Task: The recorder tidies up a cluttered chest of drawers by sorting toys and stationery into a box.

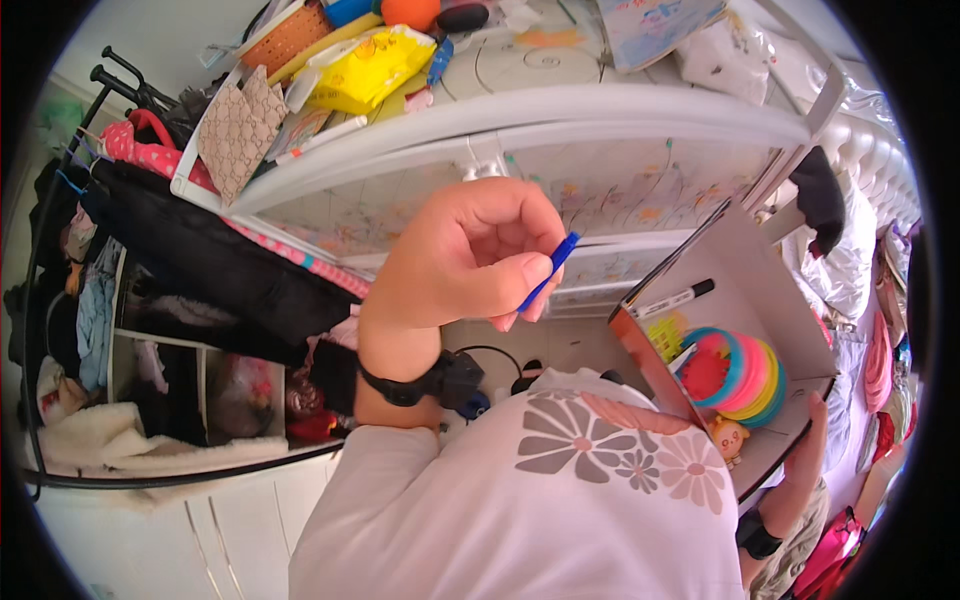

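In the middle, my left hand (480, 250) is raised, with thumb and fingers pinched on a short, slim blue pen-like stick (550, 270). A dark band circles that wrist. At the lower right my right hand (808, 450) grips the side of an open cardboard box (790, 300), which is tilted against my body. Inside the box lie a black-and-white marker (675, 299), several colourful rings (745, 375), a yellow-green toy piece (664, 338) and a small orange-yellow figure (729, 437). Part of the right hand is hidden by the box.
Ahead stands a white-framed cabinet (540, 110) with a yellow packet (375, 68), an orange ball (410, 12) and a patterned tan pouch (240, 130) on top. To the left, a black rack (35, 400) holds clothes and cubbies. Piled clothes (880, 360) lie at the right.
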A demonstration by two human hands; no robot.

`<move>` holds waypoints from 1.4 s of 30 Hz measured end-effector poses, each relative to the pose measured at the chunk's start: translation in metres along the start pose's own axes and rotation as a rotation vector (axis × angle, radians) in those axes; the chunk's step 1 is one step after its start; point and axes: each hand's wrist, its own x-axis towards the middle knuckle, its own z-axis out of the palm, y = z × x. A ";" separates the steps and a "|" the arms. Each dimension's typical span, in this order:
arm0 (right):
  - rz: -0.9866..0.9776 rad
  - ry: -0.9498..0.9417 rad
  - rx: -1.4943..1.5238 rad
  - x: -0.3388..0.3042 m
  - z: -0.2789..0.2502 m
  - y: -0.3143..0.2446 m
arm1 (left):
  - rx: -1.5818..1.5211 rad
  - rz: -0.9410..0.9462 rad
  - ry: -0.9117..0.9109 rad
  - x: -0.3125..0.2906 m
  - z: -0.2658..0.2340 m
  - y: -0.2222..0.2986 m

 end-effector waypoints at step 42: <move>0.110 0.401 -0.068 -0.071 -0.048 0.160 | -0.348 -0.484 -0.187 -0.013 -0.053 -0.195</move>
